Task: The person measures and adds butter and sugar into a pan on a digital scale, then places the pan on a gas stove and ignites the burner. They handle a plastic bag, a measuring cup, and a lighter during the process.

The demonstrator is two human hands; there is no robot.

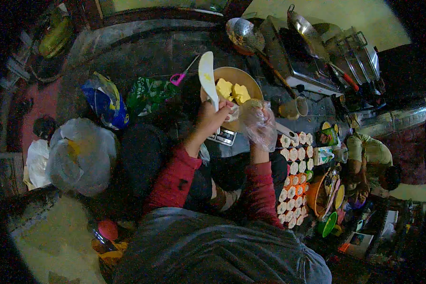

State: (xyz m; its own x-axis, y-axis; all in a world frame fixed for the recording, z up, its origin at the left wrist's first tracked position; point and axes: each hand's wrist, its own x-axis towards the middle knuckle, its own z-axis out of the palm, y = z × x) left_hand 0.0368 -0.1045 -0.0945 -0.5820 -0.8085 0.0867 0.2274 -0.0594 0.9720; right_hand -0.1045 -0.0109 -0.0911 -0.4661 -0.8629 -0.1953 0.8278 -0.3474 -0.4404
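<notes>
My left hand (213, 115) is closed around the handle of a white rice paddle (207, 76), its broad blade raised with a yellow smear on it. My right hand (258, 119) wears a clear plastic bag like a glove; the crinkled film hides what its fingers do. Between and beyond the hands, a round tan bowl (246, 73) holds yellow lumps of a soft, butter-like food (240, 93). Some whitish material (233, 113) shows beside my left fingers, partly covered. A kitchen scale (223, 137) with a lit display sits at the bowl's near edge.
Pink-handled scissors (178, 78), a green packet (151, 94) and a blue bag (104, 101) lie left. Rows of filled paper cups (293, 154) stand right, near a plastic cup (298, 107). A wok with a skimmer (245, 35) and a stove (305, 76) are farther off. Another person (371, 152) sits far right.
</notes>
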